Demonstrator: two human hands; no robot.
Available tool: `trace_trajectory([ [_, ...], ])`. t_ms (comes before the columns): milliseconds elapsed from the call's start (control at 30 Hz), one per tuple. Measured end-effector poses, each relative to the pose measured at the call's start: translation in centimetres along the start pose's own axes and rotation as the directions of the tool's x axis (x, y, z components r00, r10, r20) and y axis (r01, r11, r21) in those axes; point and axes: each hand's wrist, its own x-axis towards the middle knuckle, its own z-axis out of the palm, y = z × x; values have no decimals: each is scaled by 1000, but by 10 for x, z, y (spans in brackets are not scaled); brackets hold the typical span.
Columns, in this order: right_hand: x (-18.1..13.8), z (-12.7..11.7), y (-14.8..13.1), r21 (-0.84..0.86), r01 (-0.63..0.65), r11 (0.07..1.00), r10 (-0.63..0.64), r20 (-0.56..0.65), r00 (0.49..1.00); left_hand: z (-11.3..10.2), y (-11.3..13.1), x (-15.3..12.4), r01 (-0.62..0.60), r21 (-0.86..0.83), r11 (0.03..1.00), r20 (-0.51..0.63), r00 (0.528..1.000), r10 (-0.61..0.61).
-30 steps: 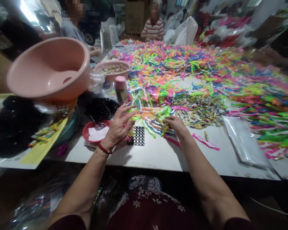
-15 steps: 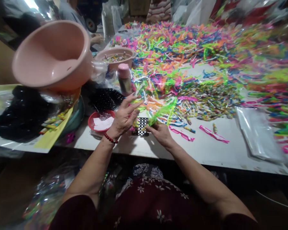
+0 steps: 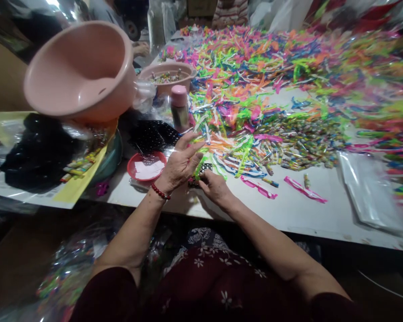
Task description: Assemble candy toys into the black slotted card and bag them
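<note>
Low over the table's front edge, my left hand [image 3: 181,167] has its fingers stretched out and apart; its thumb side is partly hidden. A beaded bracelet circles that wrist. Beside it, my right hand [image 3: 216,191] is closed in a pinch at the lower end of a bright green plastic piece [image 3: 199,169], most of which is hidden between the hands. A small black block with rows of holes [image 3: 207,167] lies under and behind my right fingertips. A red dish [image 3: 131,167] with white paper slips [image 3: 149,170] is just left of my left hand.
Bright plastic pieces [image 3: 248,80] cover much of the table. Small wrapped sticks [image 3: 309,138] form a heap at centre right, near clear bags [image 3: 369,192]. A pink-capped bottle [image 3: 179,107], a large pink basin [image 3: 77,71] and a black bag [image 3: 36,156] stand left.
My right hand has moved left and down toward my left hand, bringing the green piece between them. It now covers more of the black block. The camera view has shifted slightly.
</note>
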Motion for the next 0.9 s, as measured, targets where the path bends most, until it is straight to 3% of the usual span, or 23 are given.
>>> trace_trajectory([
  [167, 5, -3, -9, -127, 23, 992, -13, 78, 997, -1, -1, 0, 16, 7, 1000, 32, 999, -16],
  [333, 10, 7, -18, -217, -5, 976, 39, 149, 988, -7, 1, 2, -77, -9, 997, 105, 991, 78],
  [433, 9, 5, -15, -102, -20, 995, 33, 123, 992, -8, 1, 3, -72, 64, 995, 108, 992, 65],
  [533, 14, -14, 1, 59, -50, 997, 42, 132, 990, -7, 0, 2, -18, 104, 994, 51, 999, 12],
  [600, 25, -34, 18, 8, -117, 993, 117, 35, 992, -5, 0, 0, 4, 115, 993, 14, 1000, -5],
  [700, 50, -62, 48, -259, -291, 921, 247, -189, 950, -4, 3, -1, 22, 141, 990, -16, 1000, -20],
  [800, 69, -81, 69, -397, -397, 827, 340, -209, 917, -7, 8, 1, 30, 177, 984, -30, 999, -25],
  [900, 71, -88, 77, -325, -471, 820, 398, -268, 878, -13, 10, 9, 59, 206, 977, -45, 998, -51],
])
